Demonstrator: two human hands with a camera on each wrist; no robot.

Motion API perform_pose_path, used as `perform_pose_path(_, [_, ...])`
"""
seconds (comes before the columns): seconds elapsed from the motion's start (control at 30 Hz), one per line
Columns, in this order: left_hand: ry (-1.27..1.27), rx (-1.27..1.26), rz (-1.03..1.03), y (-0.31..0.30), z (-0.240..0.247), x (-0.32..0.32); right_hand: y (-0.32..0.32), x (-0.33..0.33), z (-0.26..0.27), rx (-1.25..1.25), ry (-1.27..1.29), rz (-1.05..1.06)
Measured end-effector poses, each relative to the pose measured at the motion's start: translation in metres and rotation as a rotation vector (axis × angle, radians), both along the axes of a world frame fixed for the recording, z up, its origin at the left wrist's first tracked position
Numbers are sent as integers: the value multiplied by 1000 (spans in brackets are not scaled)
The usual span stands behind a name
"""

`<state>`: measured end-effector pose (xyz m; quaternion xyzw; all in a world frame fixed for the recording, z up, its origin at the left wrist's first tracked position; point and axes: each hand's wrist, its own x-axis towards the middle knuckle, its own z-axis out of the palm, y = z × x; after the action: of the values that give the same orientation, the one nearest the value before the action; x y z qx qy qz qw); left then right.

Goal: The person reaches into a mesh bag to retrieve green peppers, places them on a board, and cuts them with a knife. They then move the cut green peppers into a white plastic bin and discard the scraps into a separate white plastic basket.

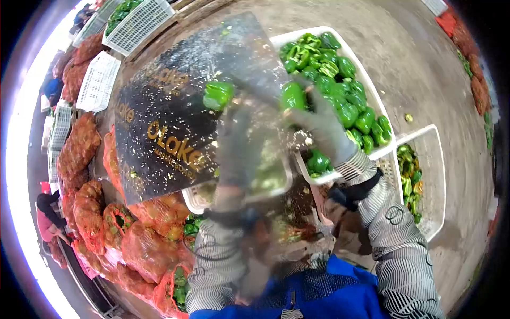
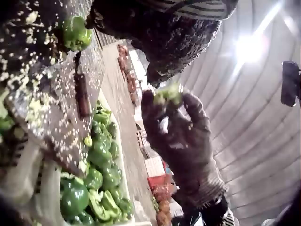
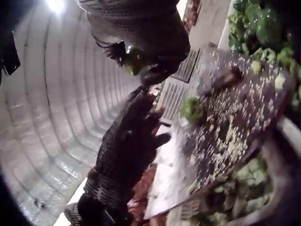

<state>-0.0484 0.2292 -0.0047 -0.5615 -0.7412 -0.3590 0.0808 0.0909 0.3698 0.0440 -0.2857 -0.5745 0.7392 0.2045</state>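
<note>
My gloved right hand (image 1: pixel 324 127) grips a green bell pepper (image 1: pixel 293 95) above the right edge of a black printed board (image 1: pixel 138 111). In the left wrist view that hand's thumb and fingers curl around the pepper (image 2: pixel 167 96). My gloved left hand (image 1: pixel 236 149) is blurred over the board; in the right wrist view, the left hand (image 3: pixel 124 146) has extended fingers and holds nothing. Another bell pepper (image 1: pixel 218 95) rests on the board among scattered pale seeds. A knife with a brown handle (image 2: pixel 82 94) lies on the board too.
A white crate (image 1: pixel 374 77) of green peppers stands right of the board. Nearby is another white crate (image 1: pixel 438 186) with pepper pieces. Under the board's near edge sits a white basket (image 1: pixel 196 199). Red mesh sacks (image 1: pixel 151 250) crowd the left, with more crates (image 1: pixel 141 29) behind.
</note>
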Motion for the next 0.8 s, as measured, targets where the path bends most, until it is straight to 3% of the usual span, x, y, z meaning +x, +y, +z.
perform_pose_path(0.03, [-79, 26, 99, 10, -11, -19, 22, -3, -3, 190, -98, -71])
perform_pose_path(0.07, [-81, 166, 157, 22, -20, -42, 49, -6, -23, 581, -190, -135])
perform_pose_path(0.1, [-215, 23, 370, 31, -11, -51, 71, -7, -45, 969, -279, -205])
perform_pose_path(0.13, [-190, -22, 438, 39, -25, -75, 83, -6, -50, 854, -368, -143])
perform_pose_path(0.17, [-167, -65, 505, 49, -42, -99, 102, -8, -73, 1069, -675, -42])
perform_pose_path(0.23, [-221, -410, 573, 74, -58, -123, 115, -9, -129, 1199, -1152, 246])
perform_pose_path(0.3, [-234, -498, 491, 73, -85, -143, 90, -2, -127, 1307, -1331, 391])
perform_pose_path(0.37, [-184, -421, 463, 60, -94, -141, 84, 2, -125, 1312, -1251, 341])
perform_pose_path(0.43, [-207, -361, 472, 50, -81, -129, 87, -8, -99, 1089, -1189, 438])
perform_pose_path(0.5, [-339, -353, 435, 26, -65, -111, 70, -11, -88, 987, -709, 228])
perform_pose_path(0.53, [-300, -285, 393, 10, -63, -100, 49, -17, -51, 810, -543, 285])
perform_pose_path(0.57, [-295, -224, 355, -1, -46, -83, 32, -25, -48, 857, -408, 277])
perform_pose_path(0.6, [-219, -183, 270, -13, -35, -67, 16, -34, -45, 589, -209, 338])
perform_pose_path(0.7, [-20, -97, 101, -45, 6, -23, -35, -55, -43, 339, -66, 438])
perform_pose_path(0.8, [-146, 7, 131, -71, 7, -6, -61, -66, -72, 518, -76, 344])
